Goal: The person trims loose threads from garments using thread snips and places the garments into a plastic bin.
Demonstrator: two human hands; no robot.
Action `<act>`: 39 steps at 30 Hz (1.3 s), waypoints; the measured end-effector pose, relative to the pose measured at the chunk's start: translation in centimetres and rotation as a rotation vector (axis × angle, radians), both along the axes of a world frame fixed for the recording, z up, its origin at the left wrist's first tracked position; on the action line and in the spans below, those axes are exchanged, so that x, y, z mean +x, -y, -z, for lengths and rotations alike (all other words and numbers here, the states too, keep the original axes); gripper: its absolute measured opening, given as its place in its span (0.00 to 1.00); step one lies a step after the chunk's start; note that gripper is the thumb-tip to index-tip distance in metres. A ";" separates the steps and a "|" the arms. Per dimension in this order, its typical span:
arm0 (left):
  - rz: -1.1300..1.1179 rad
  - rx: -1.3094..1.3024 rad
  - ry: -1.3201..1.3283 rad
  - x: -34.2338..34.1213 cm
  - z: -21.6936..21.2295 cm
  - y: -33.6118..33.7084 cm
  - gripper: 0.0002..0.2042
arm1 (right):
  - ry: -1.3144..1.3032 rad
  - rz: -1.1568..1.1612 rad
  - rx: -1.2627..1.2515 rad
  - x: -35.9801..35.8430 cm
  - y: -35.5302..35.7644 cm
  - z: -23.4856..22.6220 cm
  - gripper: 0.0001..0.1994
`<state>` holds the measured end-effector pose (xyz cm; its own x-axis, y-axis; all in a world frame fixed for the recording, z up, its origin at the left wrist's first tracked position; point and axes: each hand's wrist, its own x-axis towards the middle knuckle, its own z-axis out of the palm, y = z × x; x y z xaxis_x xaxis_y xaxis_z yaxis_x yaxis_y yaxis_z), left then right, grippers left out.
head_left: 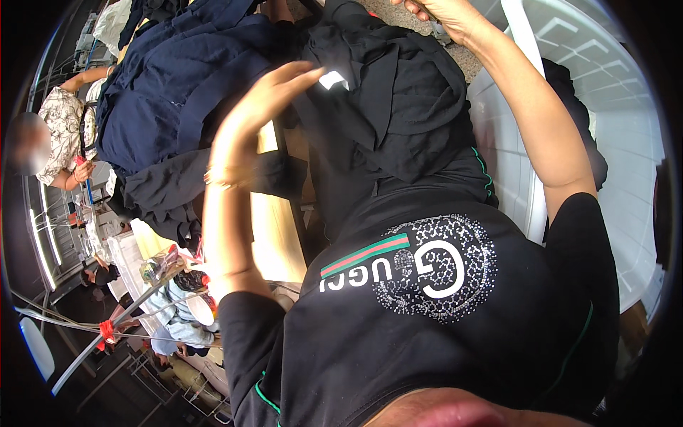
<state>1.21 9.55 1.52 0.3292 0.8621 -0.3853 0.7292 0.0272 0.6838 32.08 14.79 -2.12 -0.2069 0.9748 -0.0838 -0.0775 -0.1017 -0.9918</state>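
A heap of black cloth [420, 92] lies across my lap, its folds hanging down toward my shirt. Over its left edge reaches my left hand [277, 89], slightly blurred, fingers stretched out. A small white label [334, 80] shows on the cloth close by its fingertips; whether they touch cannot be made out. My right hand [445, 13] is raised at the top edge, above the cloth and partly cut off. Its fingers are curled together, and what they hold, if anything, is out of sight.
Dark navy cloth [167, 92] is piled on a wooden table [276, 238] at my left. A large white plastic basket [619, 149] stands at my right with dark cloth inside. Other people work farther left, one in a patterned shirt [60, 128]. Cables [107, 331] cross at lower left.
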 end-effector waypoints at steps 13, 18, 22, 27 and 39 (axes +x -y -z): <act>-0.506 -0.057 1.023 -0.8 7.2 -0.5 0.12 | -0.156 -0.133 -0.076 0.6 -0.8 -0.1 0.09; -0.489 0.363 0.565 -2.1 5.7 -1.5 0.10 | -0.046 -0.090 -0.124 0.6 -0.4 -1.4 0.08; -0.358 0.339 -0.188 2.4 7.7 -0.9 0.36 | -0.043 -0.098 -0.105 0.5 -0.4 -1.3 0.09; -0.411 0.213 0.355 -2.1 11.9 -4.8 0.24 | -0.086 -0.079 -0.113 0.7 -1.3 -0.9 0.10; -0.083 0.294 1.405 -1.3 -12.4 -2.3 0.25 | -0.642 -0.527 0.047 1.0 -1.3 0.6 0.08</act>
<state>-0.09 11.84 13.96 0.2264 0.8870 0.4025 -0.5388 -0.2303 0.8104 33.07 16.10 -2.76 -0.6307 0.7365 0.2444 -0.5834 -0.2423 -0.7752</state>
